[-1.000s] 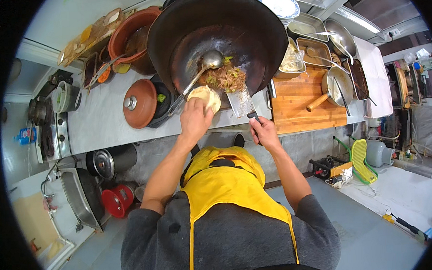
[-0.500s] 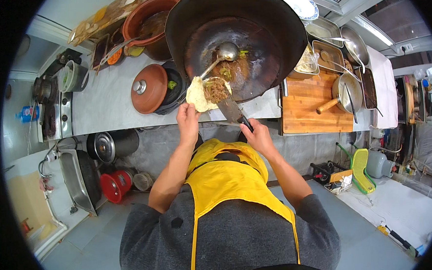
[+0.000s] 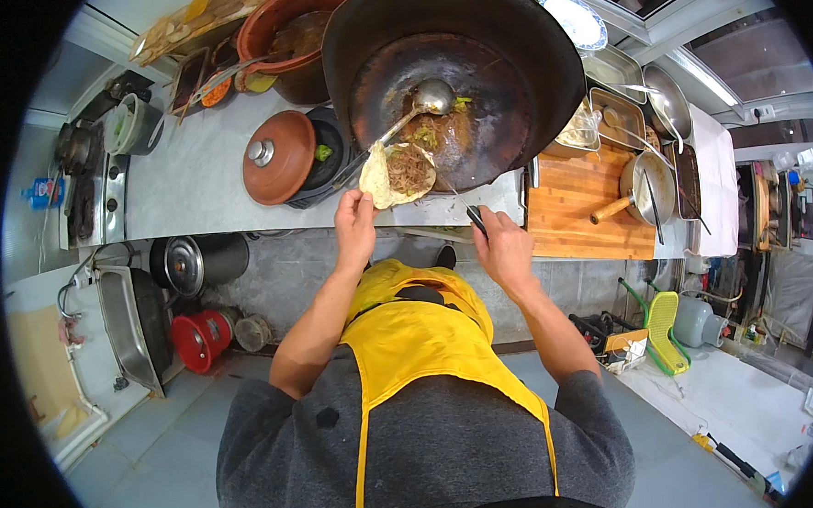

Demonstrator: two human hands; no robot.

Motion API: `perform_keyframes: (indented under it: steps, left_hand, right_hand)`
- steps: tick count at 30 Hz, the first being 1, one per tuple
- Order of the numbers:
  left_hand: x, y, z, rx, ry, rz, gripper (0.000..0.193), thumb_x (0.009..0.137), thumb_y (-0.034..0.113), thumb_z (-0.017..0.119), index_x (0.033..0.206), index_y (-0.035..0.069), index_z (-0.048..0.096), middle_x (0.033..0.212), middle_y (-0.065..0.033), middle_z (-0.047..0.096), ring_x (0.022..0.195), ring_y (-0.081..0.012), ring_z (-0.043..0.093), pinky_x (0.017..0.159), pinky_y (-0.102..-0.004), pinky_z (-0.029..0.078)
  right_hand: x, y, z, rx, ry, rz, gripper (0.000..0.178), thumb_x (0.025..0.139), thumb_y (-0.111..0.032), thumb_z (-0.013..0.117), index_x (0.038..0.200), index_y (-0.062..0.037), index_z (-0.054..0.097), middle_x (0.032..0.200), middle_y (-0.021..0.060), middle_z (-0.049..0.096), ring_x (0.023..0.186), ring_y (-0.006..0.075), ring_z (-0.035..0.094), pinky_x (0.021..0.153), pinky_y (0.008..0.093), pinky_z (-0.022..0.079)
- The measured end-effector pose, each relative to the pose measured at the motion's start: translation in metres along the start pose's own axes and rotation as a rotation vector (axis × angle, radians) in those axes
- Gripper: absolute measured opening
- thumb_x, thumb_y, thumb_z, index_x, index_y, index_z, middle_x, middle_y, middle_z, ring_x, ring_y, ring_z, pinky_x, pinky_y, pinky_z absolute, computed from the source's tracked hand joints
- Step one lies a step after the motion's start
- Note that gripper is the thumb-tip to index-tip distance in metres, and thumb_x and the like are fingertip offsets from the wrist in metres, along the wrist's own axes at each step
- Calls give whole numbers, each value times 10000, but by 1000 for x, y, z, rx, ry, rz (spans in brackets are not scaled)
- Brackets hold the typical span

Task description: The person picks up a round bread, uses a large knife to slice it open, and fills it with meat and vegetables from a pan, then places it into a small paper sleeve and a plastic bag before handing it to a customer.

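My left hand (image 3: 356,229) is closed on the lower edge of a pale flatbread (image 3: 378,184), split open, with brown chopped meat (image 3: 410,172) lying in it. In my right hand (image 3: 506,249) is the black handle (image 3: 475,219) of a cleaver. Its blade is turned nearly edge-on and points at the bread's right side. Both hands are at the near rim of a large dark, high-walled pan (image 3: 544,72). A metal ladle (image 3: 434,96) rests in it beside meat scraps and green bits of pepper (image 3: 428,140).
A clay lid (image 3: 278,159) and a dark bowl stand left of the pan; a clay pot (image 3: 296,39) is behind. To the right are a wooden board (image 3: 561,214), a wooden-handled saucepan (image 3: 649,184) and several metal trays (image 3: 616,68). A red bucket (image 3: 201,338) sits on the floor.
The cleaver has come away from the meat and turned from flat to nearly edge-on, as my right hand moved slightly right. The meat now lies inside the bread, still in my left hand.
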State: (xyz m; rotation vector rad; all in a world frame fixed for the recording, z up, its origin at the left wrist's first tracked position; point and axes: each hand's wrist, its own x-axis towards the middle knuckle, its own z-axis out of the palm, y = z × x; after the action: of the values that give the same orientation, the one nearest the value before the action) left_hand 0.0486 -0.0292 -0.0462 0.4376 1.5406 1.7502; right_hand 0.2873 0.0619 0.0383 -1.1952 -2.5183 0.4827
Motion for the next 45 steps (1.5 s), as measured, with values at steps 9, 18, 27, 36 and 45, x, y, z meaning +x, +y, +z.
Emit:
perform_keyframes:
  steps: [9, 18, 27, 36, 45]
  left_hand:
    - [0, 5, -3, 30, -27, 4, 156, 1000, 119, 528, 1059, -21, 562, 975, -50, 623, 868, -95, 585, 793, -263, 505]
    - [-1, 9, -2, 122, -35, 25, 153, 993, 108, 535, 1072, -21, 563, 979, -53, 625, 867, -102, 595, 796, -273, 519]
    - [-4, 25, 5, 534, -223, 298, 305, 948, 157, 598, 1196, -17, 566, 1226, -149, 561, 1111, -251, 570, 943, -341, 464]
    - [11, 55, 13, 1163, -338, 636, 374, 903, 191, 623, 1217, -10, 604, 1306, -160, 550, 1163, -364, 542, 987, -442, 428]
    - [68, 70, 5, 1574, -443, 522, 530, 814, -2, 546, 1338, 73, 529, 1419, -179, 457, 1042, -386, 604, 830, -453, 514]
  right_hand:
    - [52, 21, -23, -102, -21, -256, 359, 762, -127, 718, 1104, -72, 624, 751, 114, 581, 682, 311, 627, 587, 417, 498]
    - [36, 29, -8, 632, -311, 279, 170, 915, -204, 641, 887, -37, 629, 678, 74, 630, 544, 159, 586, 481, 321, 436]
    - [21, 40, 6, 728, -222, 468, 286, 936, -268, 632, 827, -3, 619, 599, 43, 581, 498, 133, 531, 472, 310, 419]
    - [66, 34, -19, 132, -158, 39, 219, 887, -229, 622, 864, -15, 580, 764, 225, 643, 736, 424, 635, 632, 511, 495]
    - [73, 42, -5, 119, -170, -4, 214, 894, -227, 631, 922, -17, 601, 717, 221, 633, 701, 424, 624, 616, 517, 485]
